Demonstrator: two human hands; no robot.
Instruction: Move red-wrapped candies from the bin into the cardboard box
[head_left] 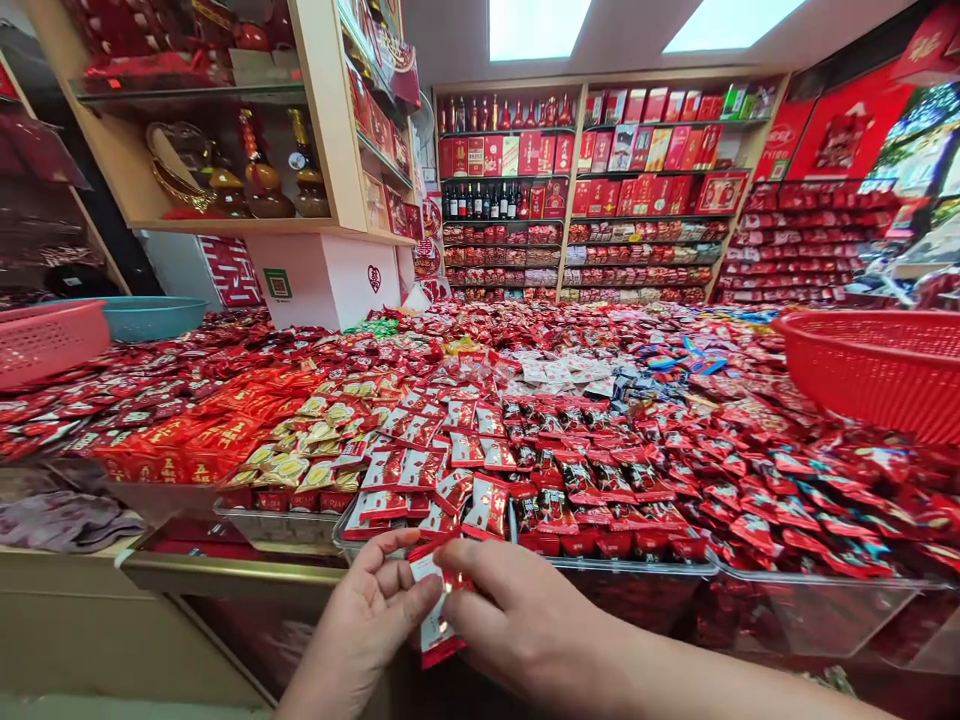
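Both of my hands meet at the front of the display, just before the clear bins. My left hand [375, 610] pinches the left edge of a small red and white candy packet [436, 632] between thumb and fingers. On its other side my right hand [510, 610] grips the same packet, its fingers covering the upper part. The packet hangs tilted, its red crimped end at the bottom. Right behind it lie similar red and white packets [405, 468] in a clear bin. Dark red wrapped packets [577, 475] fill the bin to the right.
Gold and cream packets [300, 450] and orange-red packets [202, 440] lie to the left. A red basket [877, 365] stands at right, a pink basket [52, 340] and a blue basin [154, 317] at left. A cabinet [334, 120] overhangs the left side; shelves [574, 190] line the back.
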